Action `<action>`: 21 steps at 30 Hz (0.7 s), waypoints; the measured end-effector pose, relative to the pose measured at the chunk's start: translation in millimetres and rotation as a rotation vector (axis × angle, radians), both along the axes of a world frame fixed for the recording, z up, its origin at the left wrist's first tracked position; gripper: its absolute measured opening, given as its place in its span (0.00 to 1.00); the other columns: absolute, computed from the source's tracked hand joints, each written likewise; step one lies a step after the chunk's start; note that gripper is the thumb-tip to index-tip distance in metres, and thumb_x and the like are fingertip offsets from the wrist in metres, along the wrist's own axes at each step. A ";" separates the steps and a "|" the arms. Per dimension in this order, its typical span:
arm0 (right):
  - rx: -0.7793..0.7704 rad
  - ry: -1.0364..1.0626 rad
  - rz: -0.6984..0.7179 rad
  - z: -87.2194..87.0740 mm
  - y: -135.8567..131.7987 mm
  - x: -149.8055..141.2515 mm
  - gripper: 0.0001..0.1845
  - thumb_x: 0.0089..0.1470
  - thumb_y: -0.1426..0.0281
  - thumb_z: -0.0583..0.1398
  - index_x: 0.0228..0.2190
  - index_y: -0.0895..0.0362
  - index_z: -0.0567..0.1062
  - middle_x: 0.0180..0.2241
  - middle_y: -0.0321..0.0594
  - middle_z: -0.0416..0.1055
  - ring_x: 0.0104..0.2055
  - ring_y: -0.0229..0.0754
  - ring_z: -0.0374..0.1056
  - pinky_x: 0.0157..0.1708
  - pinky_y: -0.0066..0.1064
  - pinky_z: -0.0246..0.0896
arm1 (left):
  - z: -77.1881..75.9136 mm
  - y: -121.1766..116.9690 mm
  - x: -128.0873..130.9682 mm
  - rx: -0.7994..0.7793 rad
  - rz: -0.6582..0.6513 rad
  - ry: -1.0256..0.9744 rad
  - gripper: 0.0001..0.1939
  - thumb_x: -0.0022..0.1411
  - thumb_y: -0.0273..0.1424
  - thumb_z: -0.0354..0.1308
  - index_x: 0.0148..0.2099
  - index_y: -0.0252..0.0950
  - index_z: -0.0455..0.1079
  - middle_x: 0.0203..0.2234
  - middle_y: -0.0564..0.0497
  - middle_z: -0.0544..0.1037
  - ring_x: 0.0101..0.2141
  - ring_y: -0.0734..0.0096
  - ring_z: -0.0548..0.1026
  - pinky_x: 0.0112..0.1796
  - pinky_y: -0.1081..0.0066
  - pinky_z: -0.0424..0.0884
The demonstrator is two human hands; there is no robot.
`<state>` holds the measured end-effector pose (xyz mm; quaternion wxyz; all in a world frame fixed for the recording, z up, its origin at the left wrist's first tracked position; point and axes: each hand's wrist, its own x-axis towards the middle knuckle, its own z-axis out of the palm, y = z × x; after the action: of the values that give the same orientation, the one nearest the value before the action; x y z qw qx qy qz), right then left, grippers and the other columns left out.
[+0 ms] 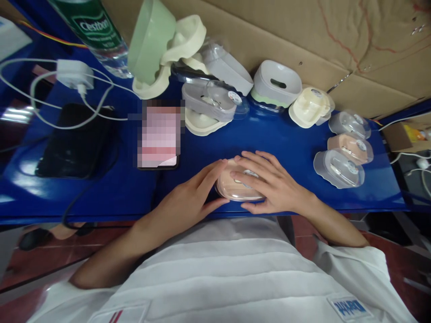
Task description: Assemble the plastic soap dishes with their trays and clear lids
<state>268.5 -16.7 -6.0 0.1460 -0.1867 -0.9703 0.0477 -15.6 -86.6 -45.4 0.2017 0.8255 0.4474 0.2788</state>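
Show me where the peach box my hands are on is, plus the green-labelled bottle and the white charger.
Peach box (235, 190): head view, on its lid.
Green-labelled bottle (97, 36): head view, on its label.
White charger (74, 74): head view, on its body.

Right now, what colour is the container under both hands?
Peach-pink container; shows best in the head view.

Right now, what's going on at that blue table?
A person in a white top is holding a peach lidded box near the front edge of the blue table. The left grip is around its left end; the right grip lies over its top and right end. Three more lidded boxes stand to the right. A phone lies to the left.
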 end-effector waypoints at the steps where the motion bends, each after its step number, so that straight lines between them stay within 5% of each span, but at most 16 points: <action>1: 0.005 -0.012 -0.002 1.0 -0.1 0.6 0.36 0.71 0.53 0.64 0.73 0.52 0.69 0.74 0.53 0.66 0.78 0.61 0.60 0.72 0.60 0.60 | -0.1 -0.1 0.0 -0.003 -0.002 -0.001 0.42 0.81 0.47 0.57 0.84 0.45 0.42 0.75 0.39 0.67 0.71 0.50 0.72 0.67 0.54 0.76; 7: 0.046 0.075 0.042 0.3 1.0 2.9 0.36 0.71 0.55 0.65 0.73 0.53 0.68 0.71 0.53 0.71 0.75 0.59 0.66 0.65 0.53 0.70 | -1.8 -0.7 -0.8 0.001 -0.003 0.011 0.43 0.81 0.49 0.57 0.84 0.44 0.41 0.74 0.39 0.68 0.71 0.52 0.72 0.67 0.56 0.76; 21: -0.014 -0.009 -0.006 1.7 -3.5 -0.1 0.38 0.71 0.55 0.65 0.76 0.47 0.64 0.73 0.52 0.68 0.76 0.62 0.63 0.64 0.55 0.67 | -2.9 -0.3 -1.8 -0.026 0.008 0.025 0.43 0.81 0.50 0.56 0.85 0.47 0.40 0.75 0.39 0.68 0.71 0.49 0.73 0.66 0.53 0.77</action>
<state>268.5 -20.1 -4.4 0.1402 -0.1908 -0.9701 0.0531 -17.3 -87.0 -48.3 0.2057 0.8244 0.4567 0.2635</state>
